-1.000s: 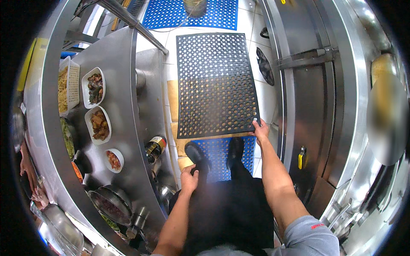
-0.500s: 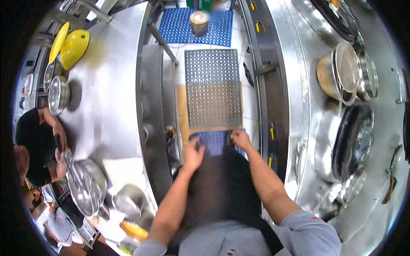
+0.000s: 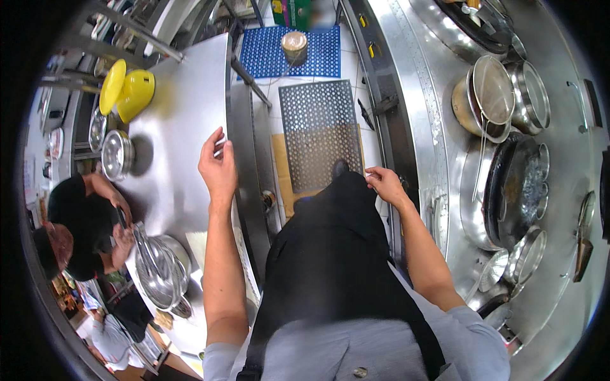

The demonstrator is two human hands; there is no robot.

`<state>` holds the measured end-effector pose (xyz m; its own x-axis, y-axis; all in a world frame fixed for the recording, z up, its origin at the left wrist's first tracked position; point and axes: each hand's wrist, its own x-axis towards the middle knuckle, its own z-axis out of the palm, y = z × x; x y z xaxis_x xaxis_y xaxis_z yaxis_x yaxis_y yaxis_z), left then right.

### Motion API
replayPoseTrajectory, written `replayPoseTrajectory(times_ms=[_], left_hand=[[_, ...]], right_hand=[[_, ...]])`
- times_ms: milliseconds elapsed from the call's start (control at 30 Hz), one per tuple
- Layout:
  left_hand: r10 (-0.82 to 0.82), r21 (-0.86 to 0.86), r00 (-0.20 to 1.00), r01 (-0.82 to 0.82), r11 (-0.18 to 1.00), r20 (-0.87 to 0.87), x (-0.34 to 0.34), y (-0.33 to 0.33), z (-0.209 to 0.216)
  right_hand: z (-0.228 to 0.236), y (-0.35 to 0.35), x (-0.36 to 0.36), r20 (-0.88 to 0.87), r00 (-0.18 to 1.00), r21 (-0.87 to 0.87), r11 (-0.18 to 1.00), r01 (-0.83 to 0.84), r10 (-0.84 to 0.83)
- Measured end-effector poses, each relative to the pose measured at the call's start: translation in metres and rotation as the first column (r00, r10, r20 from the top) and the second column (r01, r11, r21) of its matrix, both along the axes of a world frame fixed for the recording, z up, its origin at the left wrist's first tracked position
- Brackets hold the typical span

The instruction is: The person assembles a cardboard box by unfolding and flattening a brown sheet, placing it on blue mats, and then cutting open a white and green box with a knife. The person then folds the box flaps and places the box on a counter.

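Observation:
My left hand [image 3: 218, 170] is raised beside the edge of the steel counter [image 3: 184, 114], its fingers loosely bent and apart, holding nothing. On the other side, my right hand [image 3: 385, 185] hangs near the dark drawer fronts [image 3: 401, 143]. Its fingers are slightly curled and spaced, and I see nothing in them. Between my hands a dark perforated floor mat [image 3: 318, 120] lies partly over a brown sheet [image 3: 281, 171]. The tip of my dark shoe [image 3: 341, 167] rests on the mat's near part, and my black apron [image 3: 327, 241] hides what is below.
A blue mat [image 3: 324, 54] with a round tin [image 3: 294, 49] lies farther ahead. Strainers [image 3: 494, 89] and steel pans [image 3: 529, 101] line the right counter. At left stand a yellow container [image 3: 136, 95], bowls [image 3: 118, 155] and a large strainer [image 3: 159, 270], where another person [image 3: 89, 209] works.
Both hands have come up from low in front of my apron and moved apart, the left toward the counter, the right toward the drawers. My shoe has stepped onto the mat.

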<state>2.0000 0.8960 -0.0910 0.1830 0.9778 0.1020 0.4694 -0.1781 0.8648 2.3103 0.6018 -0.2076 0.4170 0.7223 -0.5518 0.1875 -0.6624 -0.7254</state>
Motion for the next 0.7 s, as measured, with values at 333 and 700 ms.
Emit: replayPoseTrajectory(times_ms=[333,700], left_hand=[[0.187,0.176,0.97,-0.159,0.971,-0.156,0.004,0.045,-0.061],[0.234,0.185,0.909,-0.179,0.966,-0.344,0.024,0.045,-0.046]], right_hand=[[0.055,0.13,0.083,-0.153,0.987,0.146,0.989,-0.034,0.056],[0.105,0.314,0.172,-0.165,0.978,0.252,0.964,-0.081,0.126]])
